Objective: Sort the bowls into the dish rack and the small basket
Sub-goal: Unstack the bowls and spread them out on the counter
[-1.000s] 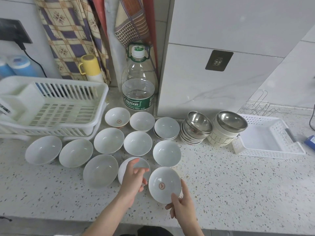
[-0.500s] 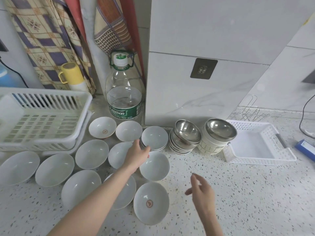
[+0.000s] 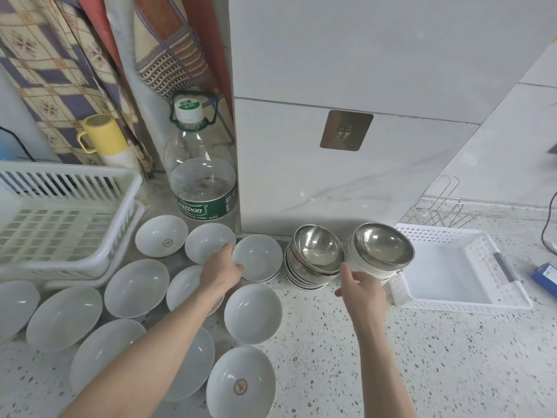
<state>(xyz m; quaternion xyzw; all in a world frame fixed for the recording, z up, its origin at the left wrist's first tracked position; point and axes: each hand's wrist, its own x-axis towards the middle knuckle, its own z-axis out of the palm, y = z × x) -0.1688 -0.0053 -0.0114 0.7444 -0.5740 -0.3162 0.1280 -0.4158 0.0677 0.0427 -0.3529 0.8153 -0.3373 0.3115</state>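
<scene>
Reaching across the speckled countertop (image 3: 422,357), you've got both arms out in the head view. Your left hand (image 3: 221,271) sits at the near-left rim of the small stack of white bowls (image 3: 257,257) by the wall, fingers curled onto its edge, thumb on the rim; whether it's a firm grip, can't tell. Your right hand (image 3: 360,286) is at the base of the right metal bowl stack (image 3: 381,250), fingers partly spread and pressed to the white-sided bowls below the shiny top one, nothing lifted. Just left of it leans the other metal bowl stack (image 3: 316,254), the 2 stacks nearly touching. Loose white bowls lie spread on the counter's left half, one with a red emblem (image 3: 241,384) nearest you and another emblem bowl (image 3: 161,239) near the back. The dish rack (image 3: 60,218) sits far left with no bowls in the part visible, and the small basket (image 3: 464,303) sits right of the metal stacks, nothing inside. A big water bottle (image 3: 200,182) stands behind the bowls, a yellow mug (image 3: 101,134) to its left.
</scene>
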